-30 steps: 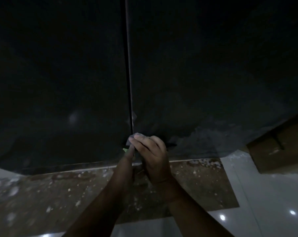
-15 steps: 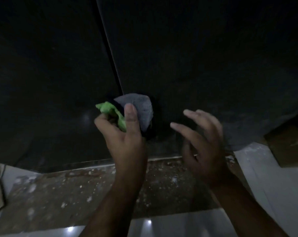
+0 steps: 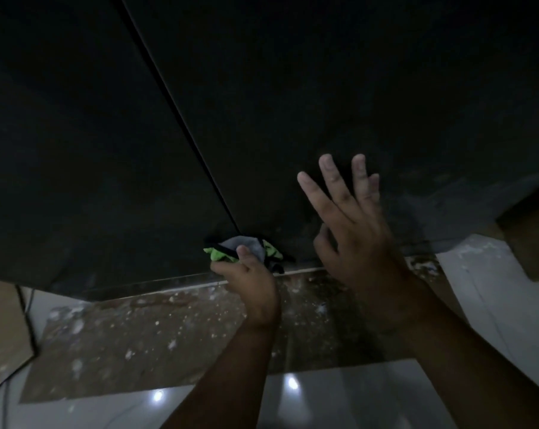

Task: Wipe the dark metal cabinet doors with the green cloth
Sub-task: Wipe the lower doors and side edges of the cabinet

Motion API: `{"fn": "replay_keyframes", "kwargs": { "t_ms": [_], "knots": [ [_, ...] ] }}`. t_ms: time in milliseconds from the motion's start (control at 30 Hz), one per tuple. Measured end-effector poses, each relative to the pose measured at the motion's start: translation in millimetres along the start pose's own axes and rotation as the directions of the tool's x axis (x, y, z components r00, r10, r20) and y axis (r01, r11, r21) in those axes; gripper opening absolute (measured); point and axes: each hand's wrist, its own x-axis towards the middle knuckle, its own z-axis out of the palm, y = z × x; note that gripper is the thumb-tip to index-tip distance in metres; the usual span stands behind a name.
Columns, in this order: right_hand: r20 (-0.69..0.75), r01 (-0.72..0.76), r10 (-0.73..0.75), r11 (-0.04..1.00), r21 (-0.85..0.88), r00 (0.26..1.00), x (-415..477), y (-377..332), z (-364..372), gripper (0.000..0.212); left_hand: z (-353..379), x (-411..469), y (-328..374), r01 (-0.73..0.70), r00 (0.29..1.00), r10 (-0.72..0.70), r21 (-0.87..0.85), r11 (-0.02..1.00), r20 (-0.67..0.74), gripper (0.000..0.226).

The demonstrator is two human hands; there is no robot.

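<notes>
Two dark metal cabinet doors fill the upper view, the left door [image 3: 85, 168] and the right door [image 3: 339, 88], split by a thin slanted seam. My left hand [image 3: 246, 274] grips a bunched green and grey cloth [image 3: 246, 247] against the bottom of the doors, right below the seam's lower end. My right hand [image 3: 351, 221] is raised to the right of it with fingers spread and straight, in front of the right door. Whether its fingertips touch the metal is unclear in the dim light.
Below the doors lies a brown floor patch [image 3: 156, 332] speckled with white debris, then glossy white tiles [image 3: 339, 394] with lamp reflections. A brown cardboard box [image 3: 531, 239] stands at the right edge. A cable [image 3: 25, 317] runs down at the far left.
My left hand has carried the cloth down from mid-door to the bottom edge. My right hand has risen and straightened its fingers. The view has tilted, so the seam slants more.
</notes>
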Motion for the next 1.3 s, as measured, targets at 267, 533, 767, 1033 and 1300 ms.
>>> {"fn": "replay_keyframes", "kwargs": {
  "t_ms": [267,533,767,1033,1300],
  "knots": [
    [0.063,0.054,-0.052,0.998,-0.027,0.997,-10.7,10.2,5.7,0.088,7.2,14.3,-58.1,0.243,0.968,-0.243,0.013,0.970,0.069,0.025],
    [0.065,0.069,-0.071,0.997,0.029,0.995,-10.4,14.1,6.8,0.086,-6.9,37.1,-36.7,0.209,0.936,-0.250,-0.178,0.962,-0.247,0.045],
    [0.033,0.055,-0.057,0.997,0.052,0.998,-10.6,10.9,12.3,0.084,-52.9,53.8,19.3,-0.090,0.954,0.031,-0.189,0.978,-0.298,0.034],
    [0.013,0.029,-0.029,0.999,0.018,1.000,-11.6,5.1,19.7,0.083,-20.8,31.1,-14.8,0.241,0.969,-0.243,-0.041,0.970,-0.049,0.047],
    [0.152,0.033,-0.047,0.995,0.095,0.987,-42.6,6.1,36.5,0.078,-14.0,-9.3,-0.7,0.212,0.974,-0.196,-0.161,0.964,0.111,0.022]
  ]
}}
